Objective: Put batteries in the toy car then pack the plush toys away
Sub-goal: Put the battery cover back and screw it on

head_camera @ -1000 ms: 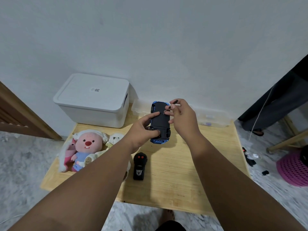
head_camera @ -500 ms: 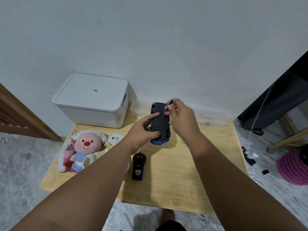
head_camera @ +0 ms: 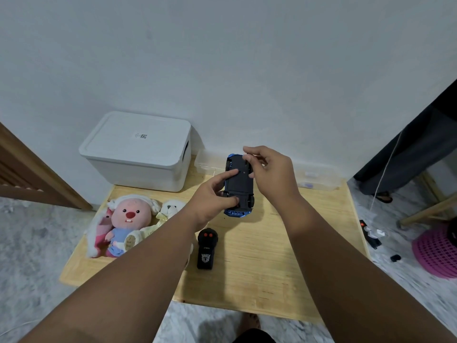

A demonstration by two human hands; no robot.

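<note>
Left hand (head_camera: pixel 212 194) still grips the blue plastic toy car (head_camera: pixel 239 186), black underside up. Right hand (head_camera: pixel 268 169), grasp unclear, now touches its far end.

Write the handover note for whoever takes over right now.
Left hand grips the toy car, held upside down over the table.
Right hand: fingers curled at the car's far end; what they pinch, if anything, is unclear.
Done: unclear; no batteries are visible.
Left: pink plush and white plush lie on the table; the white box has its lid on.
</note>
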